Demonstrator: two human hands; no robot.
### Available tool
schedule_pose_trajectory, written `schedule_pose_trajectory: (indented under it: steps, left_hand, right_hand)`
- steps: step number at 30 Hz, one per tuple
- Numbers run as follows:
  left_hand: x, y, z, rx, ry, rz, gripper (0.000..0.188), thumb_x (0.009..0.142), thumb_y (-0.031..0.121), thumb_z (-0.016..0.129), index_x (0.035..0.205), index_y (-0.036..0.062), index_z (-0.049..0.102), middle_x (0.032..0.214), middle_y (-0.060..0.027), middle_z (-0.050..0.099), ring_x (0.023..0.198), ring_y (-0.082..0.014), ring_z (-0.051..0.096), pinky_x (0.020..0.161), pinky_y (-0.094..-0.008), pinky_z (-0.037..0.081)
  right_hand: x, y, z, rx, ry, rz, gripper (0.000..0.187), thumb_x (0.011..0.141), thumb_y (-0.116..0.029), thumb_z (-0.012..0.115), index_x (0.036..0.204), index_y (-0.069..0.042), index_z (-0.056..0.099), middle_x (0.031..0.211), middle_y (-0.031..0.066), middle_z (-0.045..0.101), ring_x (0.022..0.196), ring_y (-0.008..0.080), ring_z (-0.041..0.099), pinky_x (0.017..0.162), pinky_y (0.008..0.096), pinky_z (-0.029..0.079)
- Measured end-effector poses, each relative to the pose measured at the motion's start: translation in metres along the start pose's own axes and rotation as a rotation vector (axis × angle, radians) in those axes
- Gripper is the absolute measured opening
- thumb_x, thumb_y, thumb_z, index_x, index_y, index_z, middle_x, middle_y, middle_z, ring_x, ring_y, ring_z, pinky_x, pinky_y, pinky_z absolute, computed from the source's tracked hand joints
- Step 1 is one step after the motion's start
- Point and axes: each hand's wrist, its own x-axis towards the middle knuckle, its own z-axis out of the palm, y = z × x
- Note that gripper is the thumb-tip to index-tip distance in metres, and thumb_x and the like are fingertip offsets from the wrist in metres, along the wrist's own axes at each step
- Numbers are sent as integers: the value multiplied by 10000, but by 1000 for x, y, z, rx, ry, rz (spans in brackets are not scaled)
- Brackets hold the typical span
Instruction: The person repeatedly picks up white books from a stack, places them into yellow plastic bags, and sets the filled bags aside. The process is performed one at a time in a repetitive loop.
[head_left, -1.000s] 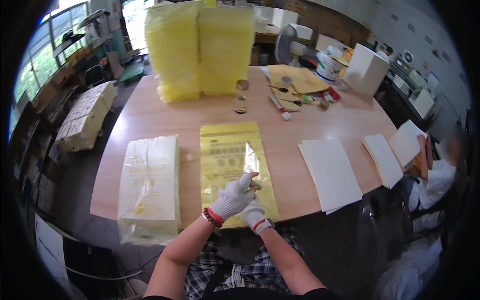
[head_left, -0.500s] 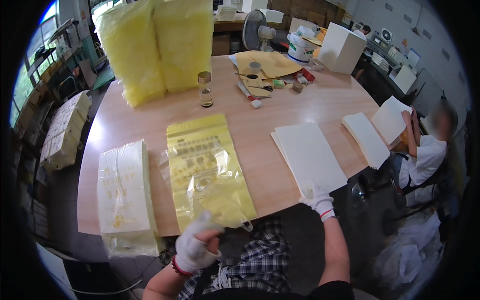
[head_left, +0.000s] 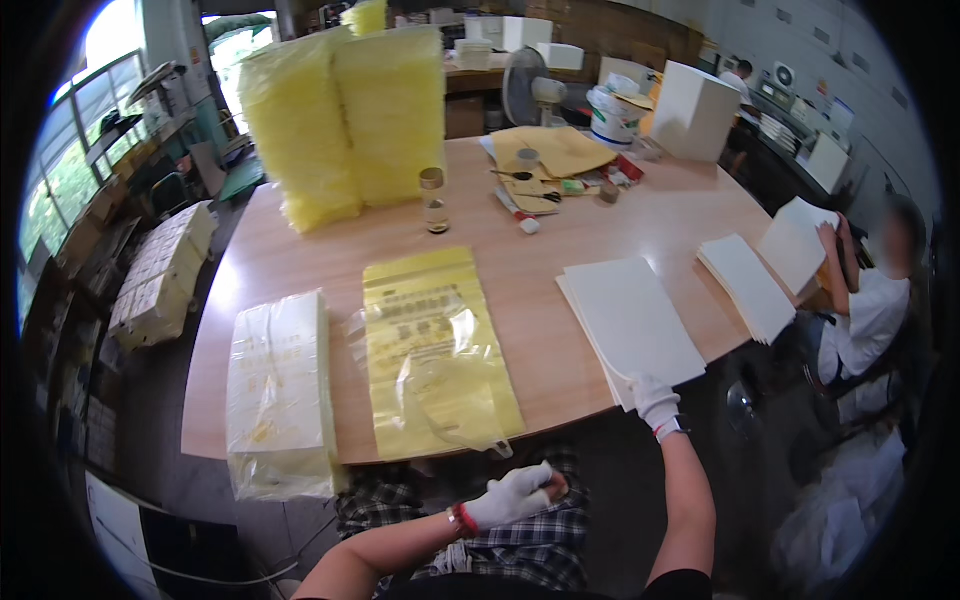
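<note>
My right hand [head_left: 654, 400], in a white glove, pinches the near corner of a stack of white paper sheets [head_left: 635, 315] on the table's right side. Over my lap hangs my left hand [head_left: 512, 496], gloved with bare fingertips, its fingers loosely curled and nothing visible in them. Beyond it, a yellow printed plastic bag [head_left: 440, 350] lies flat, its near end at the table edge. Left of the bag sits a clear-wrapped stack of white paper [head_left: 280, 375], overhanging the edge.
Tall bundles of yellow bags [head_left: 390, 130] stand at the back left, near a glass bottle [head_left: 434, 205]. Scissors [head_left: 545, 196], brown paper [head_left: 560, 148], a bucket [head_left: 613, 118] and a fan [head_left: 530, 85] are further back. At right a person [head_left: 865, 310] handles white sheets [head_left: 795, 245].
My left hand has moved right and down, from the bag's near end to over my lap. The right hand stays at the stack's corner. The whole view has shifted a little.
</note>
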Motion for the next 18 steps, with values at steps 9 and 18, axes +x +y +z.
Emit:
schedule_pose_trajectory:
  steps: [9, 18]
  left_hand:
    - [39, -83, 19, -979, 87, -323, 252, 834, 241, 548, 1023, 75, 572, 935, -41, 572, 775, -146, 522, 649, -290, 420]
    - [-14, -67, 45, 799, 442, 108, 698, 723, 304, 585, 1276, -26, 316, 1269, -250, 383, 1146, -424, 398, 962, -501, 318]
  right_hand:
    - [-106, -106, -38, 138, 110, -402, 169, 845, -217, 501, 886, -101, 616, 855, 120, 613, 750, 308, 583, 654, 405, 464]
    - [-151, -154, 47, 1816, -107, 328, 520, 924, -427, 404, 1250, -22, 423, 1257, 121, 439, 1139, 223, 422, 933, 367, 401]
